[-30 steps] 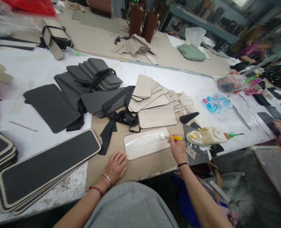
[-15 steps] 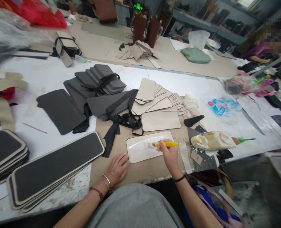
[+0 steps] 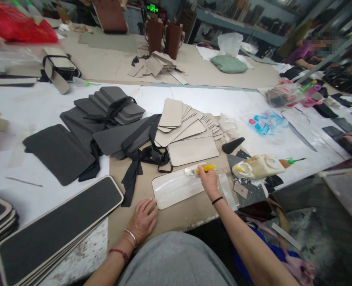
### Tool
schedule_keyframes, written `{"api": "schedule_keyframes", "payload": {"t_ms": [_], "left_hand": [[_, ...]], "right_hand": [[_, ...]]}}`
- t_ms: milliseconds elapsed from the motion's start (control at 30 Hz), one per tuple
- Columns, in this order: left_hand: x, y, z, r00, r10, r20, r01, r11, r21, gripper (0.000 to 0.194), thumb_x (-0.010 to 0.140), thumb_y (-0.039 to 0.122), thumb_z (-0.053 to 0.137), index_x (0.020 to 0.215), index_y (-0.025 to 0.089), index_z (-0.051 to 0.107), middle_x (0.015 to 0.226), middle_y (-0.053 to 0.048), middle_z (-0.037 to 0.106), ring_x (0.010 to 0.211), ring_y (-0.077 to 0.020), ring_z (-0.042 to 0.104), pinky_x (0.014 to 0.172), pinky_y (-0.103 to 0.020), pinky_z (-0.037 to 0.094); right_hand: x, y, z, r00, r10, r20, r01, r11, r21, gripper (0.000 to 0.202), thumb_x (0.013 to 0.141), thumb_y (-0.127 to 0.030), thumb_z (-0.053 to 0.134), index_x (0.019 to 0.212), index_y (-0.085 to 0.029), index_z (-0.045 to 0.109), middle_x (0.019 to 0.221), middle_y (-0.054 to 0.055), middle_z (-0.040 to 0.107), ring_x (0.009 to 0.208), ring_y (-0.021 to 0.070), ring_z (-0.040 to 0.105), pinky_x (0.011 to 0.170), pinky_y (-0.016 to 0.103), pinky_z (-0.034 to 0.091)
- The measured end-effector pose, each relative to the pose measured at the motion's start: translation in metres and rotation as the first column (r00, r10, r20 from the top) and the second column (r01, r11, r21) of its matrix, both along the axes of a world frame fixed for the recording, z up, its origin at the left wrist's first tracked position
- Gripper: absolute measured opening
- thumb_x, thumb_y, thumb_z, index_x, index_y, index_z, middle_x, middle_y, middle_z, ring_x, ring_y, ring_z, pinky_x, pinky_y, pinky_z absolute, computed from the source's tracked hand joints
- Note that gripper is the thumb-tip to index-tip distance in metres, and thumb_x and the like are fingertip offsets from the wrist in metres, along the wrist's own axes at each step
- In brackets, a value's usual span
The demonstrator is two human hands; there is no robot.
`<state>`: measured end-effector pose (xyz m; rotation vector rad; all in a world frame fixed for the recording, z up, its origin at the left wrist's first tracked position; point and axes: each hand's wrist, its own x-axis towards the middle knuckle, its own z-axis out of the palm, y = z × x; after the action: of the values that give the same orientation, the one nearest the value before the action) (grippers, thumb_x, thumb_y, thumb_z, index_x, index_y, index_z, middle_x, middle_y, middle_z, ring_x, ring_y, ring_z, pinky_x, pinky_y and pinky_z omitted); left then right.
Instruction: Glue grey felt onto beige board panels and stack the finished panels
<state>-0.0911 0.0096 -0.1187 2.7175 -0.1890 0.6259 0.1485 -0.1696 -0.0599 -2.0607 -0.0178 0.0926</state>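
The left hand [image 3: 142,220] is nearest, resting on the brown-covered part of the desk [image 3: 120,224], its fingers slightly bent, lying close side by side and gripping nothing. Their tips meet the near left corner of a pale panel [image 3: 172,192], or come right up beside it; the exact contact is too small to tell. The panel lies flat between the two hands, its long axis running across the person's front, the right end angled a little farther away. A glossy white coat streaks its face.

To the left of the left-hand fingers, a stack of long dark boards [image 3: 59,226] with pale borders slants away toward the right.

Over the panel's far right part, the right hand [image 3: 210,182] has its fingers pinched together on the yellow handle of a brush [image 3: 208,168]. The brush lies nearly level from side to side: its whitened bristles point left from the fingers, against the panel's far edge area, and the handle's end sticks out to their right.

Right of those fingers lies a white-smeared container [image 3: 257,167]. Beyond them are a black tapered object [image 3: 233,145] and fanned pale panels [image 3: 193,150]; beyond the left-hand fingers, black strips [image 3: 137,157] and dark panels [image 3: 61,153].
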Motion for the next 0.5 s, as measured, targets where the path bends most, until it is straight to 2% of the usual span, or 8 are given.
{"api": "schedule_keyframes", "payload": {"t_ms": [133,233,400,500], "left_hand": [[0.001,0.000,0.002,1.000,-0.005,0.008,0.006,1.000,-0.008,0.024,0.076,0.014,0.049,0.097,0.016,0.061,0.110,-0.013,0.061,0.109,-0.0251,0.049,0.092,-0.044,0.043],[0.002,0.000,0.003,1.000,-0.015,0.027,0.016,1.000,-0.016,0.025,0.076,0.013,0.049,0.098,0.015,0.061,0.109,-0.014,0.061,0.108,-0.0259,0.050,0.091,-0.044,0.044],[0.002,0.001,0.003,1.000,-0.024,0.007,0.024,0.999,-0.026,0.026,0.077,0.013,0.048,0.099,0.016,0.061,0.110,-0.013,0.061,0.108,-0.0251,0.050,0.089,-0.044,0.045],[0.002,0.003,0.002,0.999,-0.036,0.000,0.036,0.999,-0.023,0.028,0.077,0.013,0.047,0.101,0.019,0.061,0.110,-0.011,0.061,0.106,-0.0239,0.050,0.088,-0.043,0.046]], "right_hand": [[0.029,-0.039,0.003,0.990,-0.077,0.120,0.100,0.974,-0.201,0.034,0.075,-0.050,0.047,0.071,-0.017,0.058,0.057,0.006,0.064,0.053,0.0212,0.062,0.056,0.032,0.048],[0.039,-0.055,0.007,0.984,-0.084,0.157,0.123,0.958,-0.259,0.032,0.076,-0.046,0.046,0.070,-0.017,0.059,0.054,0.005,0.062,0.055,0.0215,0.061,0.058,0.033,0.046],[0.040,-0.068,0.016,0.977,-0.077,0.200,0.136,0.944,-0.300,0.028,0.075,-0.041,0.048,0.068,-0.017,0.062,0.054,0.005,0.061,0.059,0.0207,0.058,0.061,0.032,0.042],[0.032,-0.069,0.018,0.968,-0.018,0.248,0.116,0.916,-0.385,0.028,0.076,-0.041,0.048,0.071,-0.018,0.063,0.057,0.005,0.062,0.059,0.0199,0.058,0.062,0.031,0.041]]}}
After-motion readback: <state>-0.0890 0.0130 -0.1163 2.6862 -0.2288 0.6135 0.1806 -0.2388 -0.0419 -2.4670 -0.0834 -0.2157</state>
